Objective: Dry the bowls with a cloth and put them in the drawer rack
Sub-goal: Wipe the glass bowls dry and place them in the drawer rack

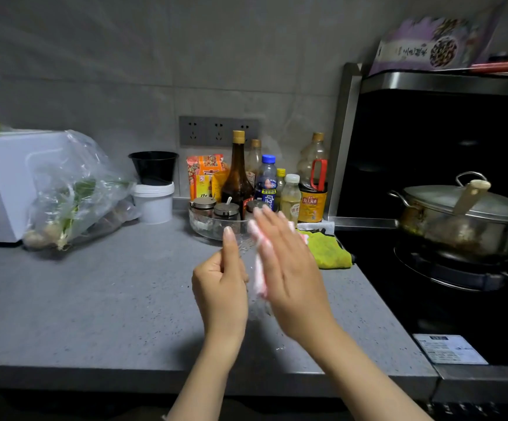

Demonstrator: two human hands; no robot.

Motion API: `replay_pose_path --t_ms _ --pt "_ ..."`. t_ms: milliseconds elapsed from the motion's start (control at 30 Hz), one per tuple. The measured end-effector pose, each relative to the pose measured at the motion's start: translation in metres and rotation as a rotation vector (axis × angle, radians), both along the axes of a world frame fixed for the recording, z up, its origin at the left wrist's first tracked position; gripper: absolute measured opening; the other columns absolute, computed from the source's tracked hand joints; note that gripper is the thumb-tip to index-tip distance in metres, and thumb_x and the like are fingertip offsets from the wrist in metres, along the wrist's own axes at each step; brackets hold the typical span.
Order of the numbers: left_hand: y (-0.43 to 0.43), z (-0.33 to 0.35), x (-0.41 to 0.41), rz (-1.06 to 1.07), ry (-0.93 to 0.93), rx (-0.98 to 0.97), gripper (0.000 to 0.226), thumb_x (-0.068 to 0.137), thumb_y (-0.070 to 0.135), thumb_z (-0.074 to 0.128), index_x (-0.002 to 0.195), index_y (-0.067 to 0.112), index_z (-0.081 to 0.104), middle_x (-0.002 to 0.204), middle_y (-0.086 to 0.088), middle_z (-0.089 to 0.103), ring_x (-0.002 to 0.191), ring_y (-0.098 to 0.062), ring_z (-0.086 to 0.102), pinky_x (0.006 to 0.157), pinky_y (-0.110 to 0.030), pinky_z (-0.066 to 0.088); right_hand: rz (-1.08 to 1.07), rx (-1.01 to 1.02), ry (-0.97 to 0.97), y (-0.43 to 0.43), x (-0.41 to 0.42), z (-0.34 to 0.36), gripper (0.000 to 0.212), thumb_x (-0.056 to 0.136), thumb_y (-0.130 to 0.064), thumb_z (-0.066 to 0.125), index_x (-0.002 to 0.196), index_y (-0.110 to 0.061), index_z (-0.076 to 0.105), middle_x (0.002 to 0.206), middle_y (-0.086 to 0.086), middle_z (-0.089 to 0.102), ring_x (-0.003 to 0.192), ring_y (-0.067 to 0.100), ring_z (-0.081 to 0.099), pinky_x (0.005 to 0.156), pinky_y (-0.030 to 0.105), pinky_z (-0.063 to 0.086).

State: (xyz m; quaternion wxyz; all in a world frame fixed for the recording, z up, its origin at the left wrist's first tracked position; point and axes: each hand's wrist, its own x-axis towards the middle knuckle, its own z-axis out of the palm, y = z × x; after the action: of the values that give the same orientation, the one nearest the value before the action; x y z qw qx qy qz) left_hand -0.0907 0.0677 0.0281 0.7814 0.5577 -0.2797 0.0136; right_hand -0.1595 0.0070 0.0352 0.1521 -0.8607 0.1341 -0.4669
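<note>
the left hand pinches the edge of a clear glass bowl, thumb and fingers curled round it, above the grey tabletop. just right of those fingers a pink-and-white cloth lies against the faintly visible bowl, pressed by the right hand, its fingers straight and close together. a green rag lies beyond the right fingers.

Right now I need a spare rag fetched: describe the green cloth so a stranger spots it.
Find the black stove on the right. Against its left edge, on the grey counter, lies the cloth, by the sauce bottles. It is the only yellow-green thing there, crumpled.
</note>
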Motion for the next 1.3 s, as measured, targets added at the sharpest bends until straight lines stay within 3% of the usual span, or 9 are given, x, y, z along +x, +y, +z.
replay_pose_path --t_ms 133,333,533,667,733,800,967,1100,1300 --pt "0.005 0.003 -0.002 -0.007 0.059 -0.041 0.059 0.084 0.058 0.041 0.039 0.020 0.032 0.038 0.005 0.029 0.038 -0.010 0.028 0.040 -0.023 0.025 0.206 0.488 -0.134 -0.009 -0.007 0.004 0.036 0.099 -0.044 0.022 0.133 -0.049 0.033 0.143 -0.032 0.031 0.135 -0.014 0.023 0.119 0.030 0.019" --pt "-0.002 -0.002 0.000 -0.013 -0.011 0.002 0.057 0.083 0.056 0.044 0.044 0.017 0.055 0.041 -0.005 0.051 0.044 -0.017 0.047 0.046 -0.037 0.038 -0.149 -0.204 0.047 0.006 0.000 -0.007 0.048 0.101 -0.041 0.020 0.146 -0.029 0.035 0.152 -0.011 0.034 0.145 0.009 0.019 0.117 0.034 0.016" --pt "0.006 0.001 -0.001 -0.063 0.029 0.013 0.058 0.083 0.059 0.041 0.043 0.018 0.034 0.039 0.004 0.030 0.039 -0.012 0.029 0.043 -0.026 0.026 0.187 0.428 -0.144 -0.011 -0.005 0.010 0.034 0.101 -0.038 0.030 0.126 -0.035 0.053 0.127 -0.019 0.057 0.118 -0.005 0.050 0.097 0.016 0.041" --pt "0.011 -0.001 0.001 -0.093 0.066 -0.026 0.056 0.085 0.053 0.042 0.045 0.015 0.031 0.039 0.006 0.028 0.038 -0.007 0.026 0.039 -0.019 0.024 0.223 0.825 -0.163 -0.011 -0.011 0.016 0.036 0.099 -0.048 0.034 0.095 -0.032 0.065 0.098 0.023 0.063 0.099 0.048 0.055 0.085 0.059 0.043" --pt "0.012 -0.002 0.001 -0.112 0.080 -0.054 0.056 0.084 0.052 0.042 0.046 0.014 0.030 0.039 0.007 0.027 0.038 -0.006 0.024 0.039 -0.017 0.024 0.159 0.932 -0.171 -0.010 -0.016 0.017 0.042 0.094 -0.052 0.038 0.074 -0.025 0.064 0.084 0.016 0.064 0.081 0.041 0.061 0.083 0.067 0.043" --pt "0.011 -0.007 0.002 -0.137 0.102 -0.080 0.056 0.083 0.053 0.042 0.046 0.013 0.029 0.039 0.007 0.026 0.039 -0.007 0.023 0.039 -0.017 0.023 0.142 0.959 -0.169 -0.015 -0.016 0.014 0.051 0.086 -0.058 0.041 0.064 -0.017 0.062 0.067 0.015 0.059 0.067 0.036 0.056 0.067 0.058 0.047" --pt "0.009 -0.013 0.008 -0.218 0.096 -0.016 0.054 0.084 0.053 0.037 0.052 0.010 0.042 0.039 0.004 0.041 0.037 -0.006 0.039 0.040 -0.017 0.034 0.113 0.827 -0.151 -0.024 -0.021 0.016 0.062 0.086 -0.056 0.042 0.062 0.001 0.051 0.048 0.010 0.041 0.034 0.020 0.039 0.034 0.024 0.027" --pt "0.010 0.000 0.021 -0.217 -0.218 0.089 0.050 0.092 0.060 0.040 0.069 0.024 0.065 0.059 0.006 0.066 0.056 -0.005 0.061 0.054 -0.020 0.048 0.035 0.385 -0.021 -0.026 -0.024 0.023 0.062 0.098 -0.042 0.042 0.042 -0.019 0.051 0.039 -0.003 0.049 0.036 0.007 0.044 0.042 0.028 0.035" --pt "0.005 0.007 0.010 -0.128 -0.549 0.258 0.061 0.089 0.065 0.032 0.045 0.029 0.053 0.042 0.008 0.050 0.042 -0.009 0.048 0.045 -0.030 0.038 -0.059 0.080 0.031 -0.018 -0.014 0.014 0.069 0.087 -0.061 0.027 0.050 -0.009 0.053 0.044 0.007 0.050 0.044 0.018 0.045 0.046 0.040 0.034"
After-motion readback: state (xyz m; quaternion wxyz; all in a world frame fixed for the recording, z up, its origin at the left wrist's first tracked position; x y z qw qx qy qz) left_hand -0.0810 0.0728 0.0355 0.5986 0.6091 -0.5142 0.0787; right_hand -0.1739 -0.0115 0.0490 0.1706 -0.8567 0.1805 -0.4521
